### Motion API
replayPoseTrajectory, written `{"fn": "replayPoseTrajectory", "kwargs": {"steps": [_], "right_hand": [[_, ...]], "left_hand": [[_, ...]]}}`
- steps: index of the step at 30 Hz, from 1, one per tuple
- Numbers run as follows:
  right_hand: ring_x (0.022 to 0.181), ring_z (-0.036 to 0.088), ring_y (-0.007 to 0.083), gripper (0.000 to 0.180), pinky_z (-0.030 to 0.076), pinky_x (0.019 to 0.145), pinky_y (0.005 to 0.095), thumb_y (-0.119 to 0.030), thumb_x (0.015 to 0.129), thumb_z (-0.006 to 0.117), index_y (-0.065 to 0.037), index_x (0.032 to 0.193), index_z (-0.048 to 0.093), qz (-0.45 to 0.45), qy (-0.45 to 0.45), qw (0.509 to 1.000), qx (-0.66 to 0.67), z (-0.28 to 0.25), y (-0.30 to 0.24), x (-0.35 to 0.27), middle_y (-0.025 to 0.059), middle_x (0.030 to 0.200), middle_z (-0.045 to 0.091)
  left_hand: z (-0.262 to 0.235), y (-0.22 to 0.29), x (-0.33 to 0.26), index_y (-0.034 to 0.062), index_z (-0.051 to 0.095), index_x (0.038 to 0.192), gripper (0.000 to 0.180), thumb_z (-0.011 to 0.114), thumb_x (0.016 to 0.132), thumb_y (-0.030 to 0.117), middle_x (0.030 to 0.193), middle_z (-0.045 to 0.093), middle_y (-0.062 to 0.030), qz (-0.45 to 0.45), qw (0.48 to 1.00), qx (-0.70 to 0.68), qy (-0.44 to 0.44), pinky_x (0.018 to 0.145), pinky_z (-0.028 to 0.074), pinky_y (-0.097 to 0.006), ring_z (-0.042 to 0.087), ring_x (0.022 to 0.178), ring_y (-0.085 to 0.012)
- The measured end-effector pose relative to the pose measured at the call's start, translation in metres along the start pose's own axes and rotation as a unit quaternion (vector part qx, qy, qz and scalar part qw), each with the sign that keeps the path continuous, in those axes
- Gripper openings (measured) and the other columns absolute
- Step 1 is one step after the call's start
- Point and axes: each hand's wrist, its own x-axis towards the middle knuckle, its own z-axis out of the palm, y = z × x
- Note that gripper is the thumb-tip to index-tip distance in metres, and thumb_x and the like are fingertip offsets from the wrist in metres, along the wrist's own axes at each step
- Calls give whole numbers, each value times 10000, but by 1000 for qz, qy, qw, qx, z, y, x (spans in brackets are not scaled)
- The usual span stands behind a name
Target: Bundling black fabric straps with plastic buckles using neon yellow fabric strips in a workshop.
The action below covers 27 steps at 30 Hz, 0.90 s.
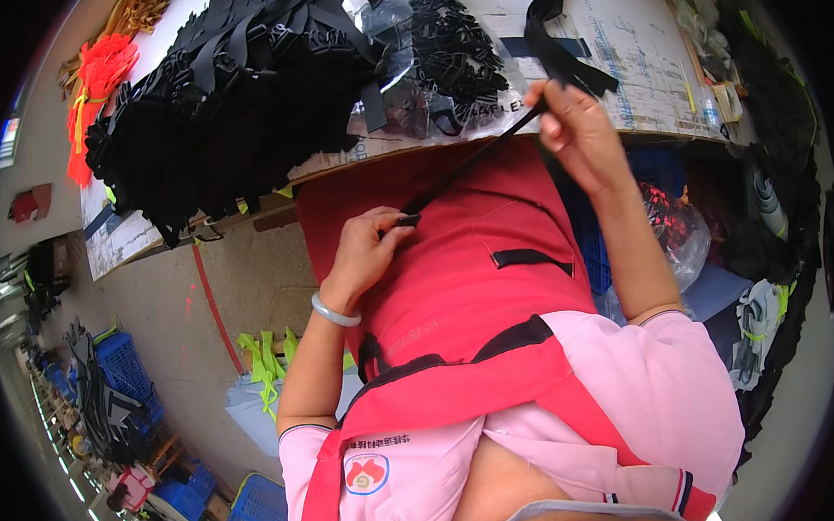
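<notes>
A narrow black webbing strap is stretched slantwise between my hands, above the red apron on my lap. My left hand pinches its lower end, where a small black piece, perhaps a buckle, shows at the fingertips. Higher up and to the right, my right hand grips the other end between thumb and fingers. Beyond my hands, a transparent bag holds many small black plastic buckles. More black webbing lies on the table just past my right hand.
A big heap of black straps overhangs the left part of the worktable. Orange-red strips hang at its left corner. Below the table at right lies a plastic bag. Blue crates stand on the floor at left.
</notes>
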Motion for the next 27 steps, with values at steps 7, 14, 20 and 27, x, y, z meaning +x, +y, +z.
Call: {"fn": "replayPoseTrajectory", "kwargs": {"steps": [7, 14, 20, 27], "right_hand": [[422, 396, 9, 220, 306, 404, 153, -227, 949, 588, -39, 1055, 630, -36, 49, 973, -224, 11, -34, 1, 6, 678, 606], [459, 510, 39, 178, 397, 426, 180, -173, 946, 566, -5, 978, 612, 209, -164, 928, -259, 103, 60, -19, 18, 674, 625], [436, 526, 50, 191, 394, 395, 162, -204, 956, 558, -19, 982, 597, 211, -137, 947, -202, 97, 75, -10, 64, 699, 655], [484, 561, 69, 180, 437, 422, 177, -184, 956, 564, -5, 962, 580, 203, -115, 963, -136, 98, 87, -11, 58, 733, 639]], "left_hand": [[-37, -10, -21, 6, 701, 911, 161, 670, 867, 158, 705, 605, 3, -120, 957, -181, 194, 489, 398, -227, 519, 537, -75], [-13, 41, -8, 16, 682, 1008, 152, 622, 898, 101, 649, 541, 70, -81, 930, -323, 156, 458, 344, -183, 441, 533, -1], [-9, 36, -10, 23, 673, 1073, 193, 622, 898, 86, 719, 589, 68, -25, 950, -253, 182, 470, 338, -164, 451, 565, 8], [-2, 20, -7, 3, 650, 1092, 226, 630, 870, 42, 803, 610, 10, 69, 967, -144, 200, 564, 420, -208, 523, 698, -46]]}}
